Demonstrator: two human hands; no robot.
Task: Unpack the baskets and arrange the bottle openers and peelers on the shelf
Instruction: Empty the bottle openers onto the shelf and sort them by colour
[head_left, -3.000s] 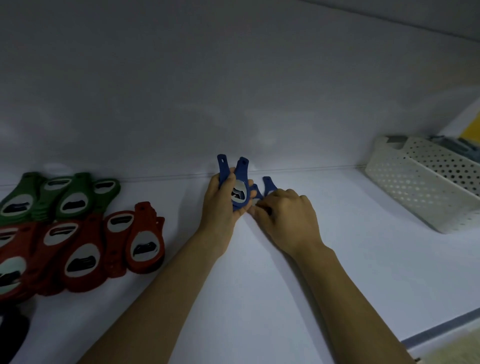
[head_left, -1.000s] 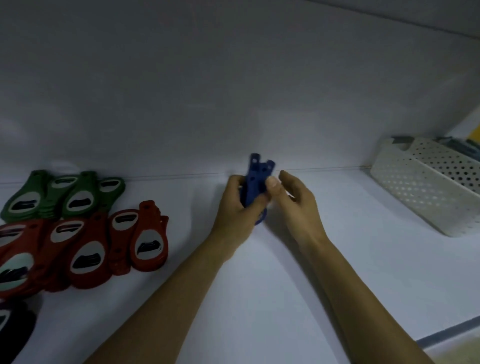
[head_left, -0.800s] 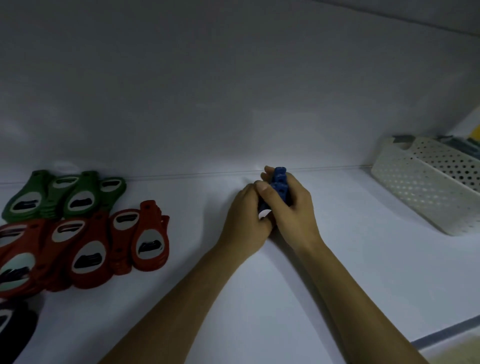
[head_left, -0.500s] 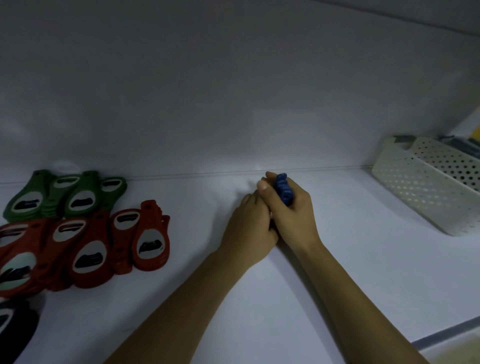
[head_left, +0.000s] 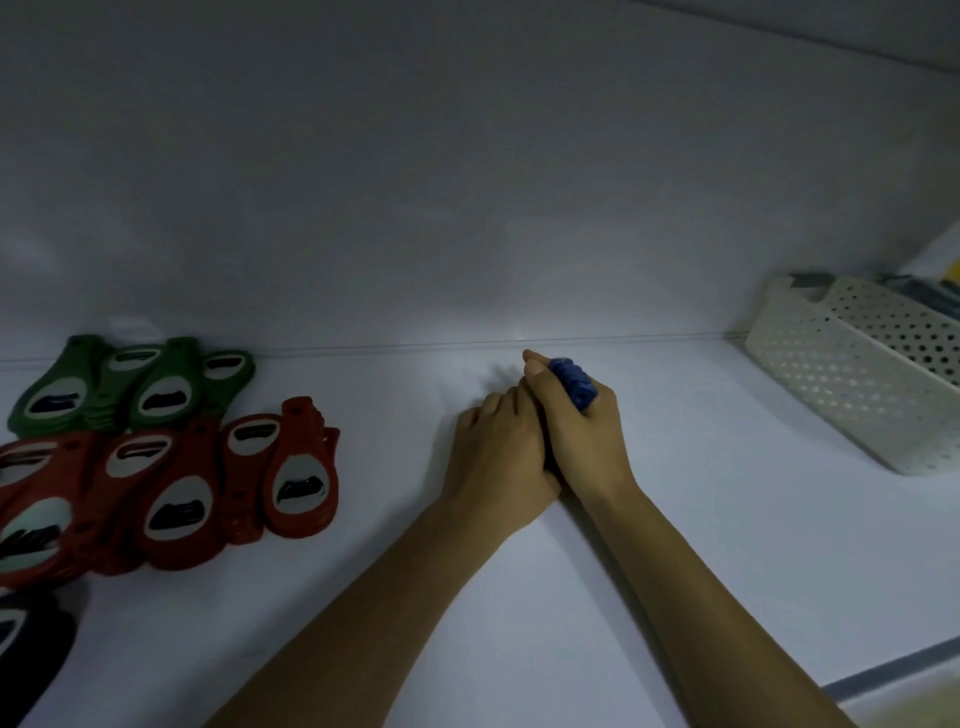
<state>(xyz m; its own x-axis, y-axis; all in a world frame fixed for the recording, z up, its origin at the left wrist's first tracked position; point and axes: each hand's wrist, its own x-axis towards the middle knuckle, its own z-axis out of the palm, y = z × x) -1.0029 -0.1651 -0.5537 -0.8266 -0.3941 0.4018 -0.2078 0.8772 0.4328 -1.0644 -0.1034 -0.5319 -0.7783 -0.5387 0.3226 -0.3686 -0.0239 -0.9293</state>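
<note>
White shelf (head_left: 727, 519) under dim light fills our view. Near centre, a little toward one o'clock, our right hand (head_left: 587, 441) wraps round a stack of blue bottle openers (head_left: 571, 387), whose ends poke out past the thumb. Our left hand (head_left: 498, 452) lies knuckles-up against it; whether its hidden fingers grip the stack we cannot tell. Green bottle openers (head_left: 130, 384) sit at ten o'clock, red bottle openers (head_left: 176, 488) at eight, a perforated basket (head_left: 852, 405) at three. We judge the stack light, stiff and prone to fan apart, so best clasped across its flat faces.
</note>
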